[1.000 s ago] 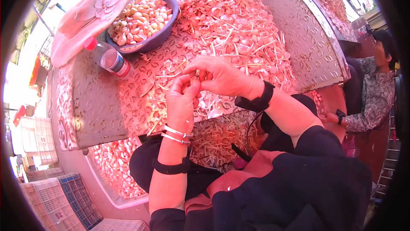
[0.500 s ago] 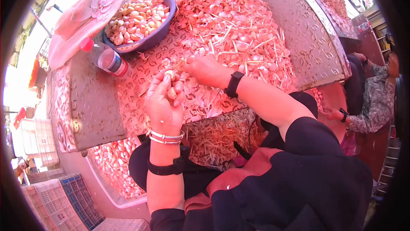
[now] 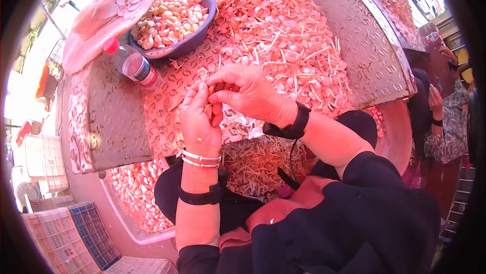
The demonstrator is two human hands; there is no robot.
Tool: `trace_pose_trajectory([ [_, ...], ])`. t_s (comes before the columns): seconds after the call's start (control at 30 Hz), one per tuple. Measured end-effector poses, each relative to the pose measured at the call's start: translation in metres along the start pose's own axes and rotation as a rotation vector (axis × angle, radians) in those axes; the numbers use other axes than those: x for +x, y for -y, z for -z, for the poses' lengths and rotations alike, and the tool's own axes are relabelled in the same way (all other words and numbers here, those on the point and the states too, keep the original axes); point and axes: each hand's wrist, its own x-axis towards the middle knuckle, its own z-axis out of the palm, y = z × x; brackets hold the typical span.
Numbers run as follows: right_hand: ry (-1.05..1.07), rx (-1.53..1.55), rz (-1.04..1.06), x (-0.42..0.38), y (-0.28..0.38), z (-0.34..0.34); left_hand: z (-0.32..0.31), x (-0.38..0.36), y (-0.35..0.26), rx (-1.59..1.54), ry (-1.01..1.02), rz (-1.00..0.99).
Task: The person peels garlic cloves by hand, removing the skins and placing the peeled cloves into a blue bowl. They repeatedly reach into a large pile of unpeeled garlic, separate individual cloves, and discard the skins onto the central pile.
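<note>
Head view: garlic clove [image 3: 209,110] behind fingers [image 3: 223,88].

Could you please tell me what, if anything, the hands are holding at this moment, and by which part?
The left hand and right hand meet around a small pale garlic clove, pinched between the fingertips; which part of it is gripped cannot be told.

The left hand [image 3: 198,117] was raised palm-in above the near edge of the patterned metal counter [image 3: 106,122], fingers curled upward with fingertips pinched together. Two thin silver bangles [image 3: 200,159] and a black wrist strap [image 3: 201,196] circled its forearm, which rose straight from the lap. The right hand [image 3: 248,94] reached in from the right, knuckles up, fingers bent to meet the left fingertips. A black band [image 3: 293,124] wrapped its wrist, the bare forearm angling back to a dark sleeve [image 3: 374,173].
</note>
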Motion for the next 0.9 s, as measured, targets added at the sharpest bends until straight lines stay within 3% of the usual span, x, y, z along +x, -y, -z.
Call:
trace_pose_trajectory([
  [0.07,0.002,0.192,-0.092,0.0,0.003,-0.002,0.002,-0.002,0.002,0.021,0.008,-0.008],
  [0.13,-0.01,0.167,-0.092,-0.002,0.002,-0.001,-0.007,-0.008,0.001,0.027,-0.007,0.011],
  [0.23,-0.02,0.146,-0.048,-0.004,-0.004,0.002,-0.004,-0.006,0.007,0.044,-0.005,0.021],
  [0.3,-0.014,-0.223,0.204,-0.005,-0.007,0.004,0.0,-0.004,0.012,0.032,-0.016,0.029],
  [0.4,-0.095,-0.084,0.173,-0.012,-0.007,0.001,-0.001,-0.006,0.008,-0.004,-0.006,0.065],
  [0.43,-0.15,0.362,-0.112,-0.018,-0.005,-0.005,-0.002,-0.008,0.006,-0.03,0.007,0.098],
  [0.47,-0.147,0.363,-0.117,-0.02,-0.003,-0.001,-0.001,-0.009,0.003,-0.032,0.002,0.1],
  [0.53,0.006,0.653,-0.499,-0.021,0.009,0.016,0.001,-0.007,-0.007,-0.201,0.138,0.202],
  [0.6,0.023,0.614,-0.529,-0.024,0.0,0.026,0.003,-0.016,-0.009,-0.242,0.205,0.25],
  [0.67,0.441,0.028,-0.552,-0.026,-0.008,0.04,-0.001,-0.032,-0.014,-0.219,0.172,0.304],
  [0.7,0.488,-0.364,-0.284,-0.031,-0.019,0.042,-0.007,-0.045,-0.019,-0.206,0.172,0.314],
  [0.77,0.373,-0.382,-0.318,-0.034,-0.041,0.044,-0.024,-0.078,-0.029,-0.136,0.225,0.349],
  [0.8,0.269,-0.391,-0.342,-0.033,-0.051,0.045,-0.032,-0.096,-0.033,-0.199,0.345,0.405],
  [0.83,0.16,-0.371,-0.324,-0.029,-0.059,0.044,-0.045,-0.115,-0.037,-0.062,0.398,0.394],
  [0.9,0.132,-0.409,-0.33,-0.016,-0.062,0.041,-0.056,-0.149,-0.052,0.037,0.689,0.388],
])
